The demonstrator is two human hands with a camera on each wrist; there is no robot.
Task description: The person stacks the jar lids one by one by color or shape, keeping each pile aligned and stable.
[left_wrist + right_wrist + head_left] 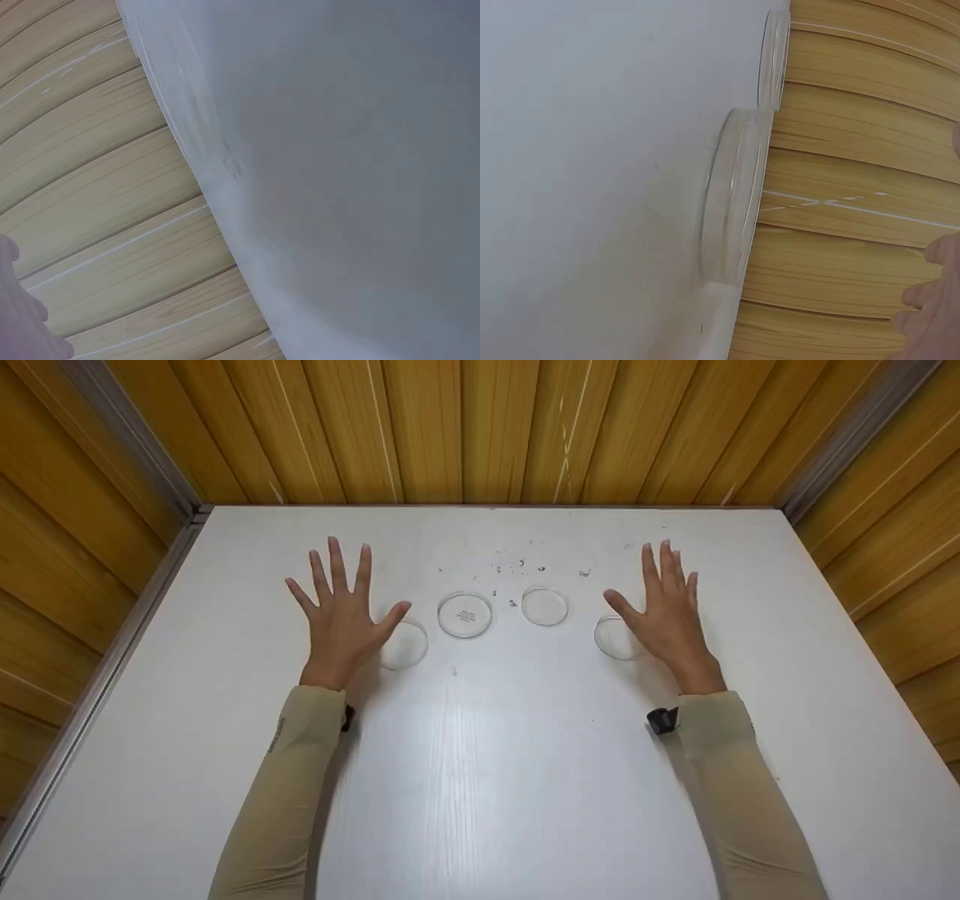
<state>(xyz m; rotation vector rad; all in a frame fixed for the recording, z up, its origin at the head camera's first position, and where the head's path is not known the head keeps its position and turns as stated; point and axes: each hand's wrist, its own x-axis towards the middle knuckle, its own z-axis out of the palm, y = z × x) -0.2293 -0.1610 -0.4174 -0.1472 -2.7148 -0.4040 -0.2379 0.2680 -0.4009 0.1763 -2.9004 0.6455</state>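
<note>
My left hand (341, 622) is spread with straight fingers, its thumb overlapping a clear round petri dish (406, 646) in the head view. On the other side, my right hand (667, 611) also has its fingers extended and holds nothing; it partly covers another clear dish (613, 639). Between the hands lie two more clear dishes: one with small dark print (465, 615) and a plain one (545, 607). The right wrist view shows a dish (731, 202) side-on, with a second dish (773, 60) beyond it. Only fingertips (34, 319) of the left hand appear in the left wrist view.
All the dishes rest on a white table (450, 780). Small dark specks (521, 564) are scattered behind the middle dishes. Yellow wood-look panels (495, 427) rise along the table's back and sides, with a metal rail (97, 675) at the left edge.
</note>
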